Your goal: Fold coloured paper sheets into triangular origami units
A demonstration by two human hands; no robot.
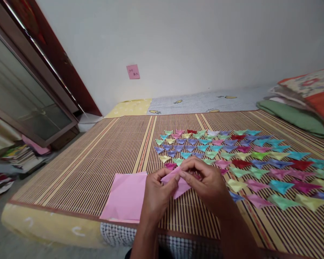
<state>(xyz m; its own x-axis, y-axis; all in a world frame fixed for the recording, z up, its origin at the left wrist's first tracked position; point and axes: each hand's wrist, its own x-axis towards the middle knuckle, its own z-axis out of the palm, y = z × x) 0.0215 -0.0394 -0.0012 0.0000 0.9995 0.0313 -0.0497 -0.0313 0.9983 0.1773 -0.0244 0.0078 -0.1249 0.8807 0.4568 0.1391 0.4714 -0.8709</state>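
Note:
A partly folded piece of pink origami paper (181, 189) is held up between my two hands, above the striped mat. My left hand (160, 190) pinches its left side between thumb and fingers. On the upper right, my right hand (205, 180) grips the same paper with thumb and fingertips close to the left thumb. Parts of the folds are hidden behind the fingers. Just left of my left hand lies a stack of square pink paper sheets (125, 196). Rows of small folded paper shapes (260, 155) in many colours spread out beyond and to the right of my hands.
The bamboo mat (97, 162) covers a bed whose front edge shows patterned bedding (56, 223). Folded cloths and a pillow (310, 97) pile up at the right. A pink note (133, 72) is on the wall. Books (21, 154) and a glass-panelled door (35, 97) stand at left.

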